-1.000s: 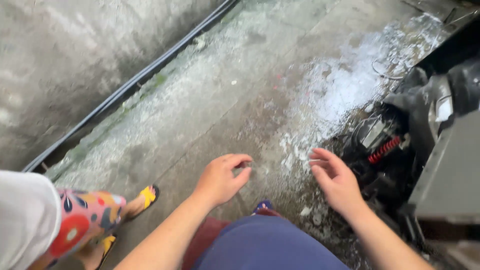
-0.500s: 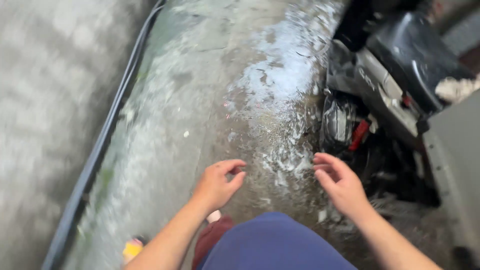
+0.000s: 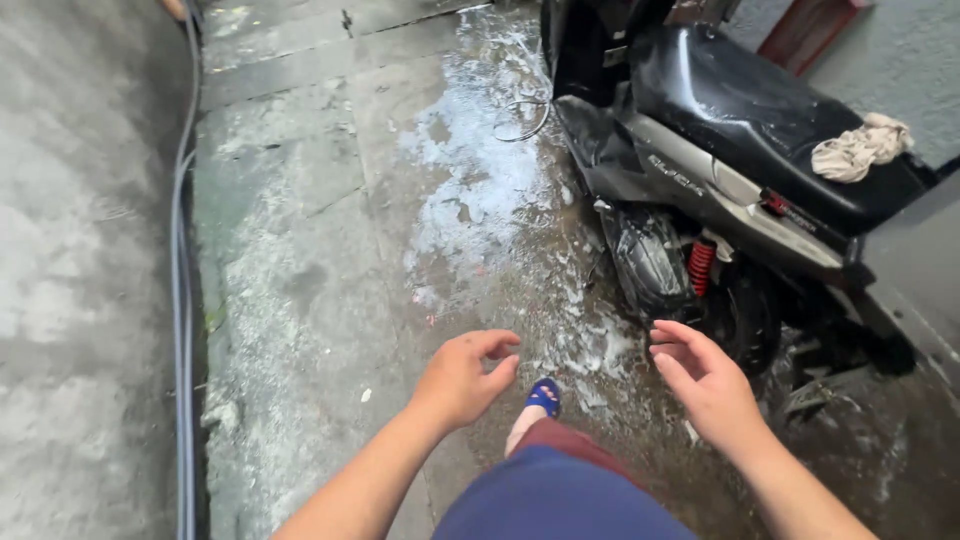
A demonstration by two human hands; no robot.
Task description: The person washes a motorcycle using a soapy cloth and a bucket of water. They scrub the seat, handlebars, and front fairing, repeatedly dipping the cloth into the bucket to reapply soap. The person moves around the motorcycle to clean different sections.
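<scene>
Bare, loosely curled fingers empty, the left hand (image 3: 462,380) and right hand (image 3: 708,383) hover above soapy wet concrete floor (image 3: 330,230) just beside the black scooter (image 3: 720,150), a beige rag (image 3: 860,148) on its seat.

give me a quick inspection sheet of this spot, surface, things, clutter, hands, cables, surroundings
surface: wet concrete floor, patches of white soap foam beside the scooter
things: black scooter parked on the right, red rear spring showing, rear wheel close to the right hand
clutter: beige rag lying on the seat; thin wire loop on the floor by the scooter
hands: left hand and right hand both open, holding nothing, in the air over the floor
cables: dark hoses run along the foot of the left wall
surroundings: grey wall on the left; person's foot in a blue sandal below
</scene>
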